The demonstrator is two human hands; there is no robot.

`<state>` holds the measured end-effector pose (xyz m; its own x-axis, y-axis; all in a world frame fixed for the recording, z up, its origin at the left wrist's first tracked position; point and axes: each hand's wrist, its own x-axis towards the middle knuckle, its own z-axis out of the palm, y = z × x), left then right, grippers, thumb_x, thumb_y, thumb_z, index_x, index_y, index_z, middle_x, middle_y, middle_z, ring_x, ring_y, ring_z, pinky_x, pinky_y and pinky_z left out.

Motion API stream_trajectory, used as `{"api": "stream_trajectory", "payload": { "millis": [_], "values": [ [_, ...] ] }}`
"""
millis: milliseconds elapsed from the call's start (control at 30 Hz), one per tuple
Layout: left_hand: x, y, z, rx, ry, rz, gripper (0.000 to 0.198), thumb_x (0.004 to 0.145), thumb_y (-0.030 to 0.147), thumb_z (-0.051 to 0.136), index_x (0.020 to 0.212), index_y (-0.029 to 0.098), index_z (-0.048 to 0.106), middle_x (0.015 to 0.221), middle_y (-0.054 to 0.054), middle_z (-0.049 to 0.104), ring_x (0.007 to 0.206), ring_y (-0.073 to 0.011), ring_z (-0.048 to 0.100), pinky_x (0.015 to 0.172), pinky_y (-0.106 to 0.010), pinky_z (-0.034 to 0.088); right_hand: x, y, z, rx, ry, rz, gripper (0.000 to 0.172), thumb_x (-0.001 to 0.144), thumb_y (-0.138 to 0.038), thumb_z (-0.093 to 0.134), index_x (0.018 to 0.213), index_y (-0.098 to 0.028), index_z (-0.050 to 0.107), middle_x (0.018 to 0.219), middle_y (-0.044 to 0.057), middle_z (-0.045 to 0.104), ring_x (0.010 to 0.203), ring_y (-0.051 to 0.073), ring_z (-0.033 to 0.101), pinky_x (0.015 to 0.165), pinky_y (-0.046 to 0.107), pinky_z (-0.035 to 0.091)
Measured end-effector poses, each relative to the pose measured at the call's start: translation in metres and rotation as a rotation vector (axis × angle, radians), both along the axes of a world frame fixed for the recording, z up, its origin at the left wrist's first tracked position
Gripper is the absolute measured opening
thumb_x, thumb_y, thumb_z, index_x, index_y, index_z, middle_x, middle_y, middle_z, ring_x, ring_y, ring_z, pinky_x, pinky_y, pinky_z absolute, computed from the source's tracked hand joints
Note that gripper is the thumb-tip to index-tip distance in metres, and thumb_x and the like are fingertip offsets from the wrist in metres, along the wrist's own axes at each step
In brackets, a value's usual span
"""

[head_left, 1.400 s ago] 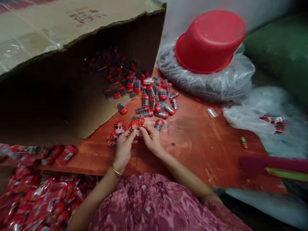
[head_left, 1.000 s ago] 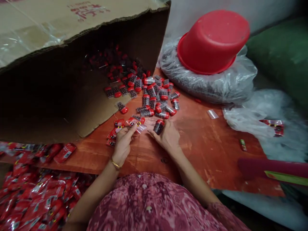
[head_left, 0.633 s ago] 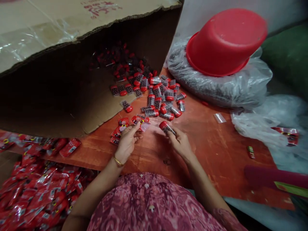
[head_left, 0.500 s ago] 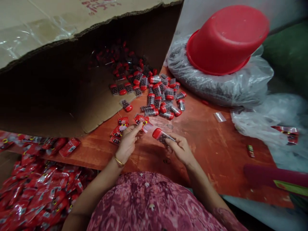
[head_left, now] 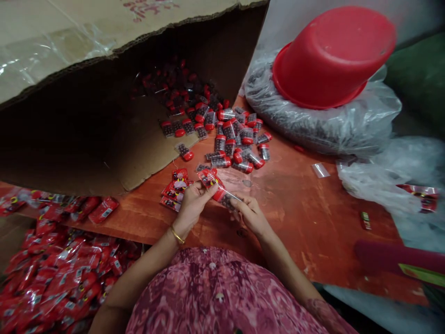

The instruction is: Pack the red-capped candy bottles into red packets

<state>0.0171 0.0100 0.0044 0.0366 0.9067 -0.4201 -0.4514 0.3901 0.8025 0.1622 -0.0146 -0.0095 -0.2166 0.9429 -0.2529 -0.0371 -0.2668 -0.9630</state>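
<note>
Red-capped container (head_left: 226, 199) is pinched in R hand (head_left: 251, 215), printed pkt (head_left: 209, 177) in L hand (head_left: 194, 204); both are held over table (head_left: 295, 208) toward near edge. Step, prob.: cap end being fed to pkt; entry unclear. Next likely calls for pkt end kept open, cap aligned.

The box (head_left: 76, 35) is cut off at left and top — its depths too dark to make out. The right fingers (head_left: 244, 208) hide part of the tube (head_left: 225, 199), the left fingers (head_left: 207, 194) part of the sachet (head_left: 207, 177) — its print too small to read.
</note>
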Motion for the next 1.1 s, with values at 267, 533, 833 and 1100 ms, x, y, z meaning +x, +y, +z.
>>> {"api": "stream_trajectory", "payload": {
  "millis": [267,533,833,1100],
  "values": [
    [0.005,-0.007,-0.002,0.004,-0.070,0.022,0.035,0.048,0.033,0.085,0.072,0.014,0.068,0.070,-0.001,0.070,0.063,-0.0099,0.060,0.065,-0.022,0.048,-0.010,0.000,-0.007,0.043,0.026,-0.071,0.035,0.078,-0.054,0.055,0.078,-0.019,0.054,0.048,-0.008,0.044,0.034,0.005,0.036,0.036,0.020,0.034],
    [0.002,-0.002,-0.010,0.026,-0.036,0.022,0.026,0.055,0.035,0.081,0.066,0.015,0.068,0.062,-0.002,0.068,0.066,-0.0158,0.063,0.064,-0.026,0.048,-0.035,-0.002,-0.014,0.034,0.131,-0.054,0.035,0.082,-0.056,0.050,0.080,-0.021,0.049,0.053,-0.010,0.039,0.035,0.005,0.031,0.037,0.020,0.038],
    [0.004,-0.004,-0.007,0.002,-0.101,-0.056,0.038,0.057,0.043,0.078,0.083,0.017,0.073,0.067,-0.005,0.071,0.068,-0.0197,0.066,0.060,-0.027,0.051,-0.046,-0.007,-0.019,0.068,0.199,-0.119,0.032,0.083,-0.054,0.049,0.086,-0.022,0.049,0.058,-0.008,0.040,0.040,0.006,0.033,0.040,0.020,0.037],
    [-0.007,-0.005,-0.010,0.062,0.009,0.013,0.042,0.062,0.047,0.075,0.090,0.016,0.071,0.066,-0.003,0.069,0.050,-0.0118,0.058,0.048,-0.021,0.044,-0.052,-0.006,-0.018,0.046,0.172,-0.111,0.033,0.078,-0.052,0.059,0.084,-0.020,0.050,0.062,-0.006,0.051,0.040,0.005,0.040,0.039,0.019,0.035]
  ]
}}
